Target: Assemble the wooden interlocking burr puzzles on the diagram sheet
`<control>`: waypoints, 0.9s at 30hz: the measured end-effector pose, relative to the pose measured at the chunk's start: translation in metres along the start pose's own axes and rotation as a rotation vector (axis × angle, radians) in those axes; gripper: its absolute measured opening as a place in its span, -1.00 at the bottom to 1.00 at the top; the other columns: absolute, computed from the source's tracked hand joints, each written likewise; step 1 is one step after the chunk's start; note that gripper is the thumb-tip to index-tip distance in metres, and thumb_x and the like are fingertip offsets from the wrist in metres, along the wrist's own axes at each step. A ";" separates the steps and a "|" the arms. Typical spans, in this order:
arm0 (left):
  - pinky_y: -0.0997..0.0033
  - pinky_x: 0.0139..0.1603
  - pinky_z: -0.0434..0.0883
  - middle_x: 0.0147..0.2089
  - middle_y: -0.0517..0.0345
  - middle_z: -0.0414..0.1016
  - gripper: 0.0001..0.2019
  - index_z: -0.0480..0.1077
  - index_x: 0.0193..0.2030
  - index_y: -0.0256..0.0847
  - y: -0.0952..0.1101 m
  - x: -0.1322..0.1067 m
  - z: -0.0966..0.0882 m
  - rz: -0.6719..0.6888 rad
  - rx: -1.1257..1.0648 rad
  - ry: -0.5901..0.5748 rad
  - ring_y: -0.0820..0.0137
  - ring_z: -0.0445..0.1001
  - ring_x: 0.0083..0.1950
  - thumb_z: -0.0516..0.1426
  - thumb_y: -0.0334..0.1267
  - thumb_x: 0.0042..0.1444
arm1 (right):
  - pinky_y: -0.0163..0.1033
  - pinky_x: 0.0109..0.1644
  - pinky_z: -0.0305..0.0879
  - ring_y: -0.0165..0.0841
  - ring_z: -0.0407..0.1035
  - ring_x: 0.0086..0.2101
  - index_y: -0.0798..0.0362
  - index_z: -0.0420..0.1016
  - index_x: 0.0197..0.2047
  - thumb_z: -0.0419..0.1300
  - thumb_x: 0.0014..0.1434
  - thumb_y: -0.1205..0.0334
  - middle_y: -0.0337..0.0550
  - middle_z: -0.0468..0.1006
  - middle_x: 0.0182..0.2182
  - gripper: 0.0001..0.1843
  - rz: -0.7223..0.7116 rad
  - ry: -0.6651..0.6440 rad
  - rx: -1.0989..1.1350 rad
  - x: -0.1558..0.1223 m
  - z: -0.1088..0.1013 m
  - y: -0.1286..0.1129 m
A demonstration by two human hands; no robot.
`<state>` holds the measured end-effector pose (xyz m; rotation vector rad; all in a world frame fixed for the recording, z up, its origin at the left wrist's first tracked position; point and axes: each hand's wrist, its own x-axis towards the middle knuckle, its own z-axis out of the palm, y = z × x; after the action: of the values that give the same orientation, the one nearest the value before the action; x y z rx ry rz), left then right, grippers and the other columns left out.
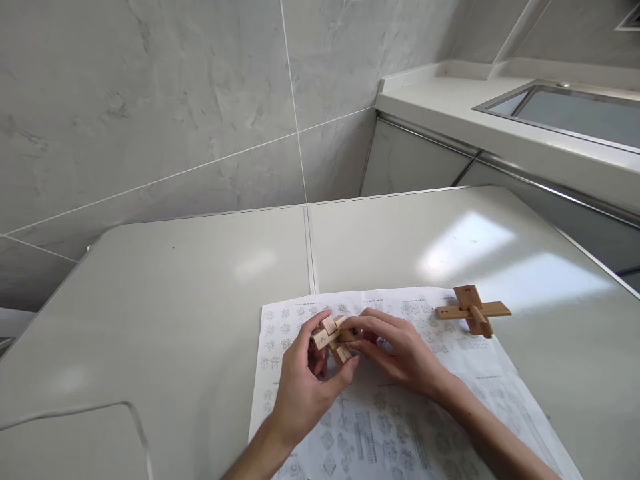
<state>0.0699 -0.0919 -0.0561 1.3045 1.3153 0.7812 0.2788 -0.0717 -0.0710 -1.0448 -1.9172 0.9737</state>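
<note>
A wooden interlocking puzzle (327, 335) made of several light blocks is held above a printed sheet (367, 427). My left hand (305, 380) curls round it from the left, thumb at its lower end and fingers behind it. From the right, the fingertips of my right hand (395, 343) pinch a block of the same puzzle. Part of the puzzle is covered by my fingers. Beyond my right hand, a second wooden puzzle (470, 311), cross-shaped and darker brown, lies across the sheet's upper right edge.
The sheet carries rows of small diagrams and lies on a glossy pale table (210, 287) with a seam down its middle. A grey tiled wall (200, 87) rises behind. At the right stands a white counter (430, 97) with a metal-framed glass panel (575, 110).
</note>
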 end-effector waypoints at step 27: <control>0.40 -0.29 0.39 -0.20 0.16 0.43 -0.28 0.40 0.38 0.03 -0.001 -0.002 -0.001 0.083 0.106 0.004 0.39 0.31 -0.33 0.45 0.07 0.11 | -0.17 -0.22 0.43 -0.28 0.48 -0.28 -0.12 0.56 0.19 0.14 0.56 0.15 -0.11 0.60 -0.19 -0.75 0.042 -0.065 0.127 0.002 -0.007 -0.007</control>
<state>0.0687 -0.0935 -0.0570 1.4503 1.3272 0.7803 0.2816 -0.0702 -0.0618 -0.9941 -1.8655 1.1495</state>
